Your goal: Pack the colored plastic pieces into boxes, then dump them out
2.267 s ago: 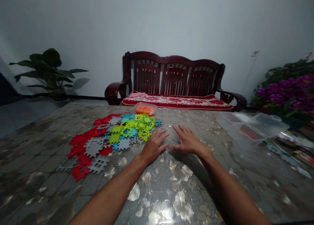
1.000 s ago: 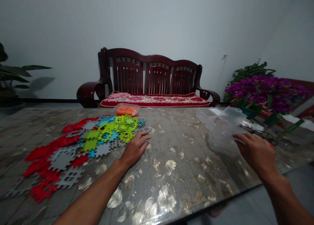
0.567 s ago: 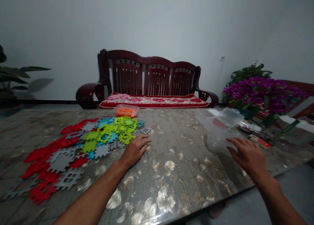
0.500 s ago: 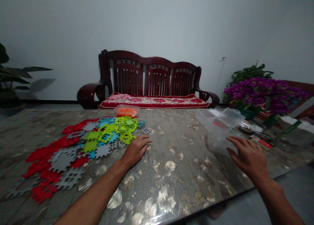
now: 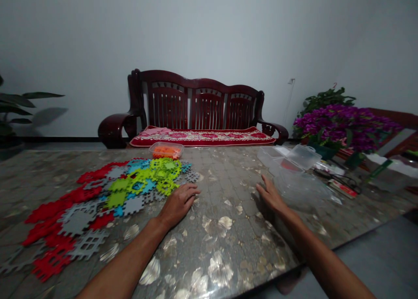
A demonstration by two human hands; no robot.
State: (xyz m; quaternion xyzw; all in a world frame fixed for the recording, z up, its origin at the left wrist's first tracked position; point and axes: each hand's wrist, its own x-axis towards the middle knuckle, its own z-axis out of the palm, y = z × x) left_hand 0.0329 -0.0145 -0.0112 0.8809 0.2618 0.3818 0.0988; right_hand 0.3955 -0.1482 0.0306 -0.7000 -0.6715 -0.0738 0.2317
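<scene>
My left hand (image 5: 180, 203) rests on the patterned tabletop (image 5: 222, 203), fingers loosely stretched to the right, with nothing seen in it. Just left of it lies a spread of flat toothed puzzle pieces: red pieces (image 5: 52, 212), grey pieces (image 5: 76, 218), lime-green pieces (image 5: 163, 168) and blue pieces (image 5: 148, 186). Over the table to the right is my right hand (image 5: 270, 193), empty, its thumb and fingers apart. Nearest to it are clear plastic boxes (image 5: 290, 183). Behind the puzzle pieces stands a clear tub (image 5: 182, 150) holding orange pieces (image 5: 165, 151).
A dark wooden bench (image 5: 202, 99) with a red patterned cover stands beyond the table. Purple flowers (image 5: 346, 122), a pair of glasses (image 5: 336, 179) and a small red-and-white box (image 5: 342, 189) are at the right. The table's near edge runs along the lower right.
My right hand has moved left, from beside the clear boxes at the right toward the table's middle. My left hand stays by the puzzle pieces. The view has shifted slightly.
</scene>
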